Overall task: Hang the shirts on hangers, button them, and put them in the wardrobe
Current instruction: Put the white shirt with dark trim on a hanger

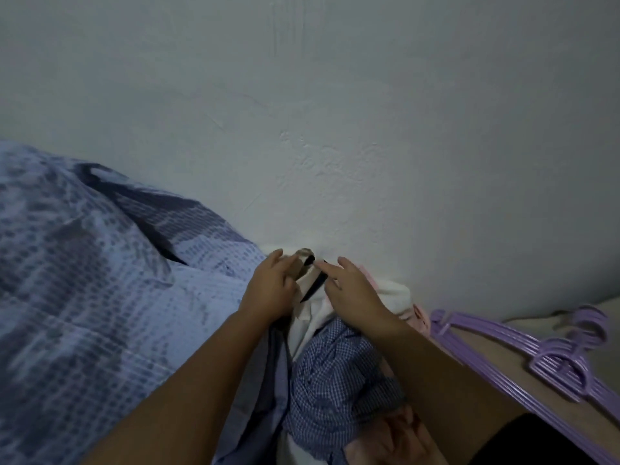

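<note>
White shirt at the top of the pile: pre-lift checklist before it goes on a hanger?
1. Left hand has hold of the white shirt: ok, its fingers are curled on the fabric at the collar end.
2. Right hand has hold: not ok, its fingers lie straight across the shirt.
3. Shirt free of the pile: not ok, the checked shirt lies against its lower part.
4. Hangers at hand: ok, a purple stack lies to the right, untouched.
5. Buttons undone: cannot tell, the placket is hidden.
6. Dark strip on the collar: cannot tell what it is.
</note>
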A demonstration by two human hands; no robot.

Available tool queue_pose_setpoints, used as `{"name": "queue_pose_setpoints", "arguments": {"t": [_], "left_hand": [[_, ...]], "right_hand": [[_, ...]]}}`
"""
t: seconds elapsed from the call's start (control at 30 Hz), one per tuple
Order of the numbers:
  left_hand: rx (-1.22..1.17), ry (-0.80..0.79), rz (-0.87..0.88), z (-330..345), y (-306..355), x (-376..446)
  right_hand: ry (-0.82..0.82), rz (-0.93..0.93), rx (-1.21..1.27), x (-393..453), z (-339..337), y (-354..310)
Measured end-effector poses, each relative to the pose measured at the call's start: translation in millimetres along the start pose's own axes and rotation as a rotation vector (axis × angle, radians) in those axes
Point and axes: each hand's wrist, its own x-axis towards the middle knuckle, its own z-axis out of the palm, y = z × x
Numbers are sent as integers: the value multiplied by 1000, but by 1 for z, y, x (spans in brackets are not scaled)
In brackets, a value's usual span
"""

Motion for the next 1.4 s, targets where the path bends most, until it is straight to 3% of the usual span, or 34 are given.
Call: {"name": "queue_pose_setpoints", "arguments": {"t": [0.17,0.33,0.43,0.63,0.8,1.03,1.4], "left_hand": [[-1,-89,24,-1,-6,17],[-100,3,37,-17,8,4],[-125,29,119,-34,26,-3],[53,25,323,-90,96,-17],[110,93,404,-149,139,-37],[64,48,398,-207,197,-70],[127,122,607,-273,293,-109]], "right_hand": [[-92,47,-15,29,15,-7],[-5,68,204,15,-1,-10],[92,30,332,-5,-28,-16],[354,-43,265,-46,-99,-51],[381,-105,243,-85,-166,-75],[329,-97,268,-141,-237,-110],[559,-211,230,-207,-339,-158]]}}
